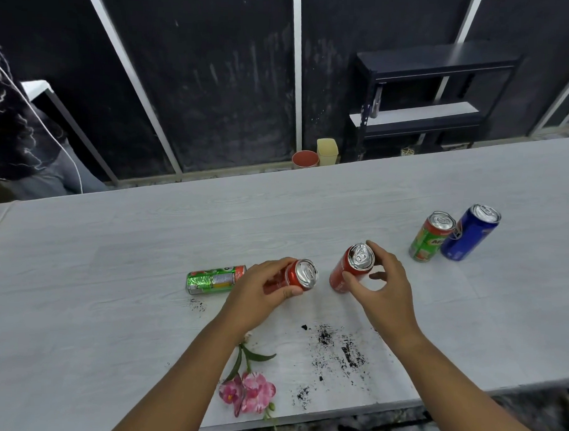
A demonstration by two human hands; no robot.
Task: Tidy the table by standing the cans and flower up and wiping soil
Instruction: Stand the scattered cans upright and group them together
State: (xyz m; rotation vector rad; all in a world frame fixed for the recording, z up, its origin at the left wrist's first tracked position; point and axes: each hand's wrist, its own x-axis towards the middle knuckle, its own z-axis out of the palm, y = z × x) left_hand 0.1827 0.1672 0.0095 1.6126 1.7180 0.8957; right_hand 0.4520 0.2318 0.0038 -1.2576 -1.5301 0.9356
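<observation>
Two red cans sit mid-table. My left hand grips the left red can, which tilts toward the right. My right hand wraps thumb and fingers around the right red can, which stands nearly upright. A green can lies on its side just left of my left hand. At the right, a green Milo can and a blue can stand side by side. A pink flower with a green stem lies flat near the front edge. Black soil is scattered near the flower.
The white table runs wide, its front edge close to the flower. Behind it on the floor stand a red pot and a yellow container, with a black shelf unit at the back right. A person in dark clothing is at far left.
</observation>
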